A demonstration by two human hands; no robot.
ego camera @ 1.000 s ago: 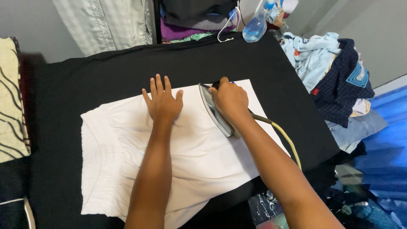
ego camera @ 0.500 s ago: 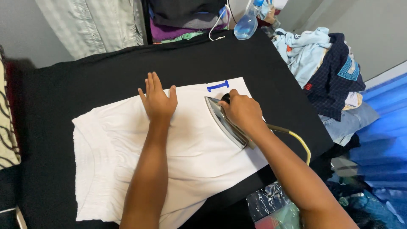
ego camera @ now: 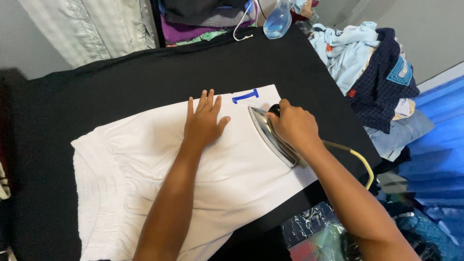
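White cotton garment (ego camera: pixel 193 183) lies flat on black-covered desk (ego camera: pixel 96 92), centre frame; soft, light, slides easily. Left hand (ego camera: pixel 203 123) presses it, fingers spread. Right hand (ego camera: pixel 295 126) fingers wrapped round handle of metal iron (ego camera: pixel 270 137), right of centre; heavy, hot soleplate, grip handle only.

Head-worn camera looks steeply down, close over the black table (ego camera: pixel 96 92).

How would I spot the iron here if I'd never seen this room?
Find the black-covered table with a white garment spread on it. Near the garment's right edge, the right hand grips the iron. It is the only shiny metal thing there, trailing a yellow cord.
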